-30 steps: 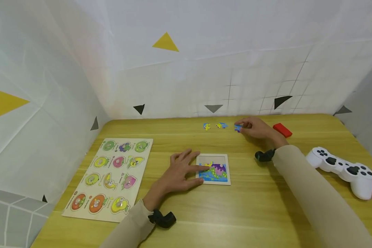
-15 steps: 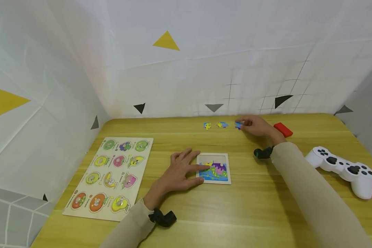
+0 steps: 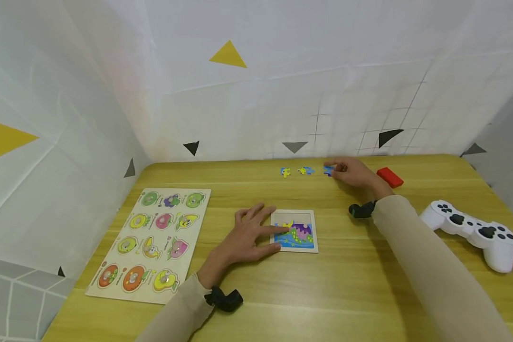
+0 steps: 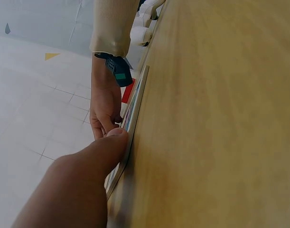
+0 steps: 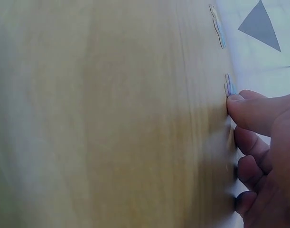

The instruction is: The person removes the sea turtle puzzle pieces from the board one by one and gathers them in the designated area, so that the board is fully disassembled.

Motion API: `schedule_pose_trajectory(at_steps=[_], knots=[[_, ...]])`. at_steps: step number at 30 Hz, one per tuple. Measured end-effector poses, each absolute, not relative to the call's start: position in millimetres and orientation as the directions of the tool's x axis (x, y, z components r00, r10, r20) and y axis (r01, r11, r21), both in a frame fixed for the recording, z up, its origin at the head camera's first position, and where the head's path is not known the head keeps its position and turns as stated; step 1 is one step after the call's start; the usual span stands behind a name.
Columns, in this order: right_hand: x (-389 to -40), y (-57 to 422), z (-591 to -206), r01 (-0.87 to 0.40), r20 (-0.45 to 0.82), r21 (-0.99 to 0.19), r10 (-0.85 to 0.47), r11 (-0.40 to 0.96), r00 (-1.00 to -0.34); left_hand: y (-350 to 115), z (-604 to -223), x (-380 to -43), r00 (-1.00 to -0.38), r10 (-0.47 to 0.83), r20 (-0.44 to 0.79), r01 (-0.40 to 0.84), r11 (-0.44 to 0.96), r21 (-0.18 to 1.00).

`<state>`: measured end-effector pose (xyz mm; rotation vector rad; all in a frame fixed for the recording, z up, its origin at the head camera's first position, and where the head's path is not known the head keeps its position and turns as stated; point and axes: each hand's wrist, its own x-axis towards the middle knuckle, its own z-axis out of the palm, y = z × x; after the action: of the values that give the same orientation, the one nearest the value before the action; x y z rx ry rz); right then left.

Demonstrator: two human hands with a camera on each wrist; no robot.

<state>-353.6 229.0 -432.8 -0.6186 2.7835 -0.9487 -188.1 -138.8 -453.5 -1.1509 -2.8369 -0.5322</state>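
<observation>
My left hand [image 3: 248, 240] lies with fingers spread over the left side of a small square jigsaw puzzle [image 3: 301, 242]. Its index finger reaches onto the picture, and in the left wrist view the thumb [image 4: 117, 135] presses at the frame's edge. Blue, purple and yellow pieces fill the lower part; bare tray shows along the top. At the far edge of the table, my right hand [image 3: 354, 172] pinches a blue and purple puzzle piece [image 3: 327, 170] between thumb and index finger. This piece [image 5: 229, 85] stays low at the tabletop in the right wrist view.
Two loose yellow and blue pieces, one puzzle piece [image 3: 285, 172] and another puzzle piece [image 3: 306, 170], lie left of the right hand. A fruit peg board [image 3: 184, 190] is at left. A red block [image 3: 390, 177] and white game controller [image 3: 470, 232] sit at right.
The pinched piece has turned and shifted slightly toward the far edge, with the right hand's fingers moving along with it. My left hand keeps its place on the puzzle.
</observation>
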Motion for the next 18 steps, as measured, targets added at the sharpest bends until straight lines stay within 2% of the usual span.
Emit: schedule_pose_trajectory(at_steps=[18], knots=[[-353.4,230.0,-434.3,-0.319,-0.003,-0.593,-0.398,0.740,-0.917,-136.4,-455.8,-189.1,-0.725,0.670,0.161,0.683,0.666,0.300]])
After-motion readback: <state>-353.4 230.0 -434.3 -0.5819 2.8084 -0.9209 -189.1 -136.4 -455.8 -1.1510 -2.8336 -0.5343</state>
